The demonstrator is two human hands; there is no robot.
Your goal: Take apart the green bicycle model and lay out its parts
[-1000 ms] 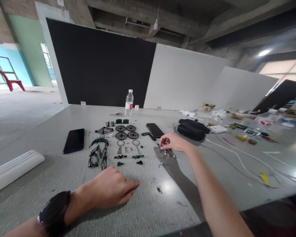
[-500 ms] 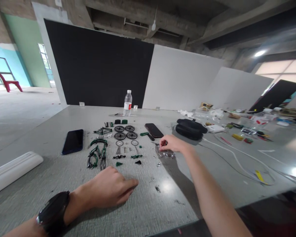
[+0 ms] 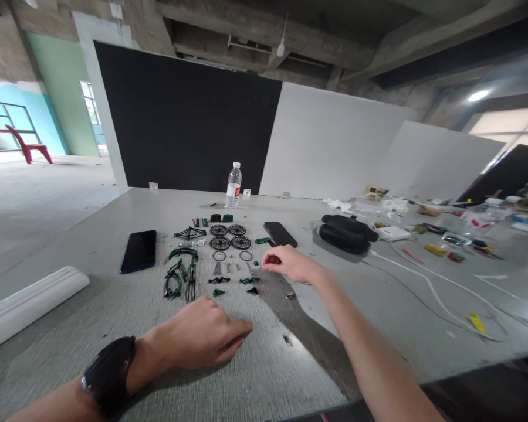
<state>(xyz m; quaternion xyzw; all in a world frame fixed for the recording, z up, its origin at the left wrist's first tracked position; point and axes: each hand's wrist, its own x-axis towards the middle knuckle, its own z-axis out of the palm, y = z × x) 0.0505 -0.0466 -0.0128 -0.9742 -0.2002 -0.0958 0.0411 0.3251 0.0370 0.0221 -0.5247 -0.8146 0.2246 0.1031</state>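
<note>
Small green and black model bicycle parts (image 3: 215, 258) lie in neat rows on the grey table (image 3: 378, 305): black wheels (image 3: 229, 236), a green frame (image 3: 190, 233), curved green pieces (image 3: 179, 275). My right hand (image 3: 286, 262) hovers just right of the rows, fingertips pinched together, what they hold too small to make out. My left hand (image 3: 202, 334), a black watch (image 3: 108, 375) on its wrist, rests loosely curled on the table in front of the parts, index finger pointing right. A few silver screws (image 3: 290, 293) lie under my right forearm.
A dark phone (image 3: 138, 251) lies left of the parts, another phone (image 3: 280, 233) right of them. A water bottle (image 3: 233, 186) stands behind. A black pouch (image 3: 347, 233), white cables (image 3: 431, 287) and scattered clutter fill the right side. A white moulding (image 3: 26, 305) lies at left.
My right hand has left the pile of silver screws and moved left toward the rows of parts, fingers still pinched. My left hand has stayed in place.
</note>
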